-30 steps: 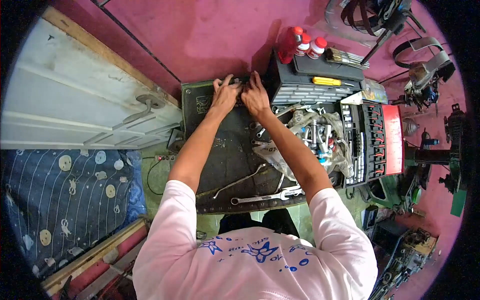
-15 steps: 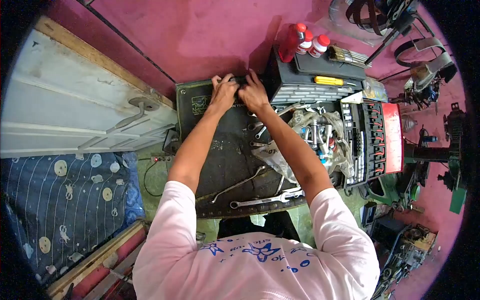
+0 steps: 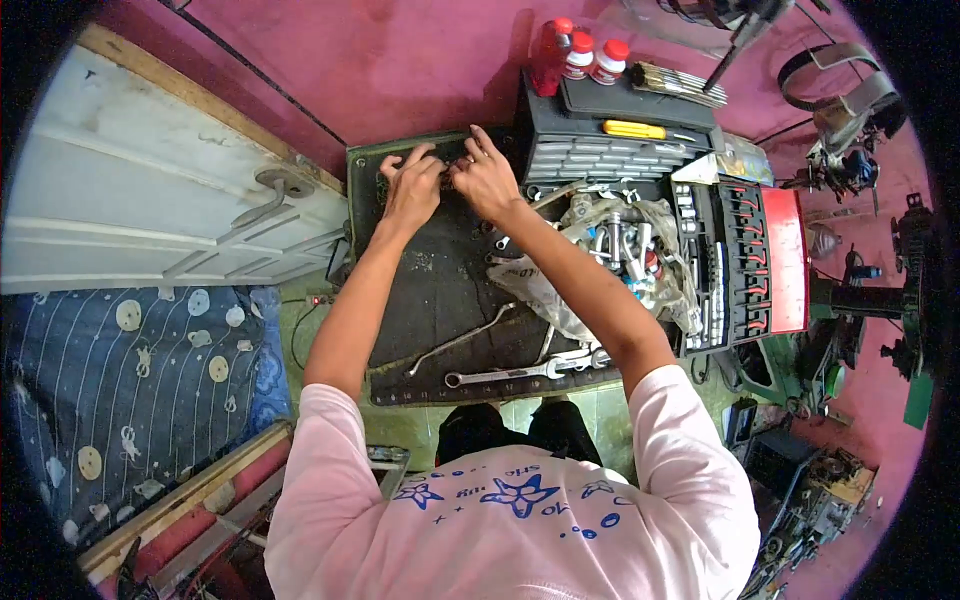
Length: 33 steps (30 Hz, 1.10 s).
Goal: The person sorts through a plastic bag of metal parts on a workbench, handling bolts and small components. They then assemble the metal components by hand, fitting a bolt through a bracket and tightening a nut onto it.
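My left hand and my right hand meet over the far end of the dark work mat. Thumbs and forefingers of both are bent inward and nearly touch at a small dark spot. Whatever sits between the fingertips is too small and dark to name. Some outer fingers are raised. Below my right forearm lies a clear plastic bag with several sockets and metal parts. Combination wrenches lie near the mat's front edge, a large one and a thinner one.
A grey drawer cabinet carries a yellow-handled screwdriver, red-capped bottles and brushes. To its right is an open red tool case. A white door stands at left, a pink wall behind.
Both hands have shifted slightly left across the view and stay close together. Their fingers have changed posture a little. The whole view has tilted and moved with the head.
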Tool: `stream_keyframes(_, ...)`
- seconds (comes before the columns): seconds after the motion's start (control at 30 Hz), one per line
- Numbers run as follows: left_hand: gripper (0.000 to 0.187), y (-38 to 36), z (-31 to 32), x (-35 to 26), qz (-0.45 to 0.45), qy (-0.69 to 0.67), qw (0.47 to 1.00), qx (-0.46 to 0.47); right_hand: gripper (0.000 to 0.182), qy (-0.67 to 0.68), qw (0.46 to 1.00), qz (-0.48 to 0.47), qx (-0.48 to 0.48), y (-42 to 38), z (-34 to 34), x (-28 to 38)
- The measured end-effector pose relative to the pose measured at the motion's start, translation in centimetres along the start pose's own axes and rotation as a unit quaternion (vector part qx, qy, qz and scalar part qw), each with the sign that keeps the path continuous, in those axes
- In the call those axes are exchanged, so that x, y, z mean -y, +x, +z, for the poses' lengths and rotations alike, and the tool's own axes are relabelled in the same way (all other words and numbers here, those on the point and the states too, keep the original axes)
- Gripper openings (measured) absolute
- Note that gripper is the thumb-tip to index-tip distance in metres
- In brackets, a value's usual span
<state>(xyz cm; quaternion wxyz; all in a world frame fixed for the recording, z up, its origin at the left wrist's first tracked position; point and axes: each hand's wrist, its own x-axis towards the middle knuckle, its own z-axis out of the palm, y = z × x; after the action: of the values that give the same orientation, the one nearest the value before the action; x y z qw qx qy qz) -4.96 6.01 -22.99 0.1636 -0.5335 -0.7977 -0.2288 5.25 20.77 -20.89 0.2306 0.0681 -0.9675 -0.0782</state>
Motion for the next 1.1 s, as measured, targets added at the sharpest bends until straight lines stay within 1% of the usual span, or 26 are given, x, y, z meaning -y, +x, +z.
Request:
stream_keyframes(0.07, 0.017, -0.6, -1.5, -1.1, 0.003, 0.001, 1.000, -0.003, 0.017, 0.027, 0.999, 0.010, -0.026, -0.5, -1.0, 0.5)
stream_keyframes(0.13, 0.016, -0.8, -2.8, -2.3, -0.001, 0.014, 1.000, 0.006, 0.016, 0.029, 0.999, 0.002, -0.030, -1.1, -2.0, 0.6)
stream_keyframes(0.17, 0.016, -1.0, -3.3, -3.1, -0.004, 0.027, 0.999, 0.018, 0.016, 0.029, 0.999, -0.001, -0.042, -1.5, -2.5, 0.6)
stream_keyframes(0.23, 0.016, -1.1, -4.3, -4.7, -0.003, 0.033, 0.999, 0.015, 0.015, 0.041, 0.997, -0.010, -0.068, -2.7, -4.2, 0.4)
stream_keyframes(0.33, 0.016, -1.1, -5.1, -7.6, -0.002, 0.034, 0.999, 0.011, 0.014, 0.060, 0.997, -0.004, -0.054, -4.7, -6.9, -0.4)
stream_keyframes(0.37, 0.017, -1.1, -5.2, -8.8, -0.003, 0.030, 0.999, 0.012, 0.013, 0.039, 0.999, -0.001, -0.023, -5.6, -7.8, -0.9)
stream_keyframes(0.4, 0.017, -1.1, -5.1, -10.1, -0.007, 0.030, 0.999, 0.010, 0.013, 0.039, 0.999, -0.005, -0.022, -6.7, -8.3, -1.4)
stream_keyframes(0.47, 0.015, -0.7, -4.7, -12.7, -0.007, 0.005, 1.000, -0.013, 0.012, 0.051, 0.998, -0.014, -0.039, -8.6, -9.1, -2.7)
stream_keyframes(0.5, 0.016, -0.5, -4.4, -13.9, -0.004, 0.009, 1.000, -0.009, 0.014, 0.032, 0.999, -0.016, -0.014, -9.6, -9.6, -3.5)
stream_keyframes(0.53, 0.016, -0.3, -4.0, -15.2, -0.006, 0.008, 1.000, -0.005, 0.014, 0.031, 0.999, -0.019, -0.015, -10.6, -10.1, -4.4)
stream_keyframes(0.6, 0.017, 0.1, -3.1, -17.7, -0.002, -0.002, 1.000, -0.006, 0.013, 0.070, 0.996, -0.037, -0.045, -12.7, -10.9, -6.2)
stream_keyframes(0.63, 0.017, 0.5, -2.5, -19.0, 0.000, 0.000, 1.000, -0.023, 0.020, 0.019, 0.999, -0.042, -0.009, -13.7, -11.2, -7.1)
stream_keyframes(0.67, 0.017, 0.7, -2.0, -20.2, 0.000, -0.002, 1.000, -0.025, 0.020, 0.016, 0.999, -0.043, -0.008, -14.7, -11.5, -7.9)
stream_keyframes(0.73, 0.014, 0.8, -1.2, -22.6, -0.003, 0.009, 1.000, -0.009, 0.024, 0.045, 0.998, -0.054, 0.000, -16.6, -12.2, -9.3)
stream_keyframes(0.77, 0.014, 0.9, -0.6, -23.7, -0.009, -0.007, 1.000, -0.011, 0.028, 0.063, 0.996, -0.056, 0.002, -17.5, -12.6, -9.9)
stream_keyframes(0.8, 0.014, 0.8, -0.1, -24.6, -0.011, -0.005, 1.000, -0.014, 0.028, 0.062, 0.996, -0.060, 0.001, -18.3, -12.5, -10.4)
stream_keyframes(0.87, 0.012, 0.2, 1.0, -26.6, -0.028, -0.012, 1.000, 0.003, 0.016, 0.076, 0.993, -0.083, -0.045, -19.9, -12.1, -11.1)
stream_keyframes(0.9, 0.010, -0.1, 1.4, -27.5, -0.037, 0.007, 0.999, 0.024, 0.014, 0.098, 0.992, -0.084, 0.004, -20.6, -12.1, -11.4)
stream_keyframes(0.93, 0.010, -0.3, 1.7, -28.3, -0.038, 0.009, 0.999, 0.024, 0.014, 0.099, 0.991, -0.085, 0.003, -21.2, -12.0, -11.6)
stream_keyframes(1.0, 0.008, -0.9, 2.6, -29.4, -0.038, 0.024, 0.998, 0.038, 0.018, 0.122, 0.987, -0.104, 0.030, -22.3, -11.5, -11.9)
stream_keyframes(1.1, 0.007, -1.5, 3.8, -29.9, -0.052, 0.037, 0.998, 0.029, 0.020, 0.112, 0.987, -0.114, 0.028, -22.8, -10.6, -11.8)
